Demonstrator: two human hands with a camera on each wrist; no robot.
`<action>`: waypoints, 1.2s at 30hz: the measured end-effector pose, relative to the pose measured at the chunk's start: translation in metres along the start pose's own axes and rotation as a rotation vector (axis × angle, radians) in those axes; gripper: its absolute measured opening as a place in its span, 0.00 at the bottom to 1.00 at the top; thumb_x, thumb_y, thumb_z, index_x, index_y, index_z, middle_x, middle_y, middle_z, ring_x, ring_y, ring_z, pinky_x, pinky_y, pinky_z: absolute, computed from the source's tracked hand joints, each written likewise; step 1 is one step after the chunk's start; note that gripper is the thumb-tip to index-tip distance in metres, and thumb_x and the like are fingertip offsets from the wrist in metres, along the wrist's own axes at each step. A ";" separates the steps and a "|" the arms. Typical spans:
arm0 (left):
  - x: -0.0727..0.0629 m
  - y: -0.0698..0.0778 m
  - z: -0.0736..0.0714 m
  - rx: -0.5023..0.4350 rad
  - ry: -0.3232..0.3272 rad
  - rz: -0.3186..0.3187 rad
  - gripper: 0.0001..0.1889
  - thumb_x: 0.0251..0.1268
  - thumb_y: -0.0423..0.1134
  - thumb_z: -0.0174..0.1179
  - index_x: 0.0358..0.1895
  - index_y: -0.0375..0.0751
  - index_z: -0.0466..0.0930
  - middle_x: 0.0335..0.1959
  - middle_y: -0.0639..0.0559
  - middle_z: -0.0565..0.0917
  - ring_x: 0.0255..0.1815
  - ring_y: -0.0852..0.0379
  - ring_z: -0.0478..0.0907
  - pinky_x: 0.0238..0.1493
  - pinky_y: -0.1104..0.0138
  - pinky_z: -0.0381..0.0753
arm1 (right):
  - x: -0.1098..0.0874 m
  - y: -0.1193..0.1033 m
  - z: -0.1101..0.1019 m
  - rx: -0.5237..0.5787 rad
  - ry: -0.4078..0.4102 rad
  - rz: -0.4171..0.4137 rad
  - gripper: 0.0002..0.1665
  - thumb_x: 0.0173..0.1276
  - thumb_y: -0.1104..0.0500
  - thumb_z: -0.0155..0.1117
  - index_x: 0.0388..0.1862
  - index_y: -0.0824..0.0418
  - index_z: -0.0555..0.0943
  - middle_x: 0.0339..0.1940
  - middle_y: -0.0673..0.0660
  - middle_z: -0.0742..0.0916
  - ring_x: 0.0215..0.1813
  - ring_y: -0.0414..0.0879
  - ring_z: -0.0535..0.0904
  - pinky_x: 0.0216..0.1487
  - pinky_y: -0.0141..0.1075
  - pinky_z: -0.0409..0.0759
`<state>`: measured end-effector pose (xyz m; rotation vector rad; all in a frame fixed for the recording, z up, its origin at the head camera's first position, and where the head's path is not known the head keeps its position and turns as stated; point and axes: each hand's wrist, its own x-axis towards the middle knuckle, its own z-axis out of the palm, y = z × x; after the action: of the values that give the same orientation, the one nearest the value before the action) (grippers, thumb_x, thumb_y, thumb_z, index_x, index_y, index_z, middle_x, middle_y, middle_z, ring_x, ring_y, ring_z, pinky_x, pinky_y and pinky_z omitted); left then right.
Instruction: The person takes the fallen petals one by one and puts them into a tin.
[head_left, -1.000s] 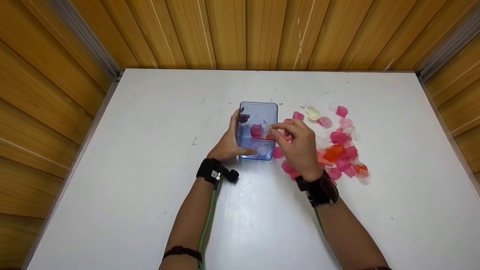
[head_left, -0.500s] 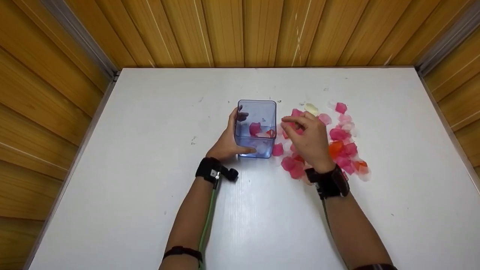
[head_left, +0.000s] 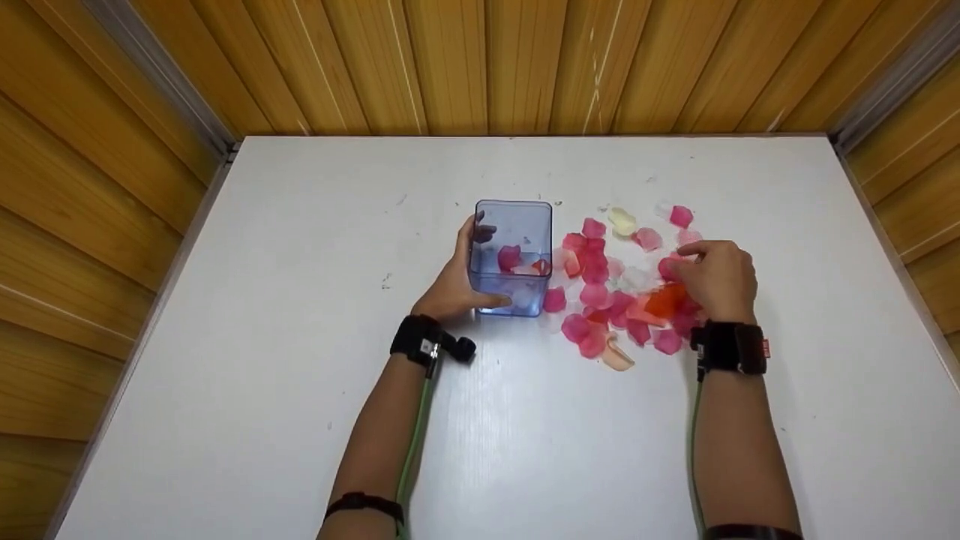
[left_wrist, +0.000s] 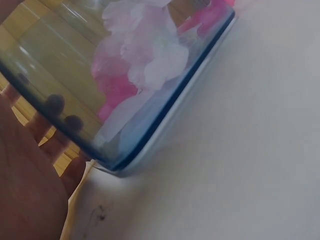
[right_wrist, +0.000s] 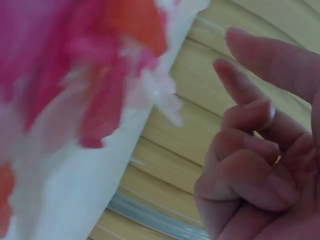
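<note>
A clear blue plastic box [head_left: 519, 225] stands on the white table left of the petals. My left hand [head_left: 447, 289] grips it, thumb across the near wall and fingers behind the left side. Through its wall in the left wrist view, several pink and whitish petals [left_wrist: 145, 55] lie inside. My right hand [head_left: 724, 281] hovers at the right part of the loose petals [head_left: 595, 294], thumb and index fingertips just over a pink one. In the right wrist view, the right hand [right_wrist: 255, 135] shows index and thumb stretched and apart, other fingers curled, nothing between them.
The petals spread right of the box in pink, red, orange and white. A cream petal [head_left: 622, 220] lies at their far side and a peach one [head_left: 617, 354] at the near side. Wood-look panels [head_left: 517, 67] wall the white table [head_left: 300, 247] at the back and sides.
My right hand has moved from the box opening, where it held a pale petal, rightward to the far side of the petals. The left hand and box stay nearly still.
</note>
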<state>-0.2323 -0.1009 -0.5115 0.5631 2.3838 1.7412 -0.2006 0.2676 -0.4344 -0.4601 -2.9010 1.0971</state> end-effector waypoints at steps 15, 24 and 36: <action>-0.001 0.001 0.000 0.008 0.007 -0.024 0.74 0.39 0.49 0.85 0.84 0.54 0.34 0.80 0.48 0.59 0.83 0.50 0.50 0.80 0.47 0.49 | 0.007 0.004 0.007 -0.012 -0.043 0.098 0.22 0.75 0.52 0.64 0.57 0.67 0.85 0.45 0.66 0.84 0.42 0.56 0.76 0.32 0.36 0.79; 0.000 0.002 0.000 0.015 0.006 -0.048 0.75 0.39 0.49 0.85 0.84 0.57 0.32 0.82 0.49 0.56 0.84 0.49 0.48 0.80 0.45 0.49 | -0.018 -0.039 0.015 0.093 0.102 -0.201 0.21 0.74 0.48 0.68 0.54 0.63 0.89 0.29 0.60 0.76 0.34 0.51 0.69 0.27 0.35 0.66; 0.000 0.001 0.001 0.025 0.005 -0.033 0.74 0.39 0.51 0.84 0.84 0.57 0.34 0.81 0.49 0.58 0.83 0.49 0.50 0.80 0.46 0.51 | -0.060 -0.098 0.065 0.444 0.272 -0.635 0.10 0.67 0.61 0.76 0.44 0.64 0.91 0.26 0.57 0.77 0.32 0.46 0.69 0.30 0.29 0.65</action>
<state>-0.2321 -0.0994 -0.5112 0.5208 2.4069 1.7043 -0.1768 0.1387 -0.4141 0.2855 -2.2097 1.3514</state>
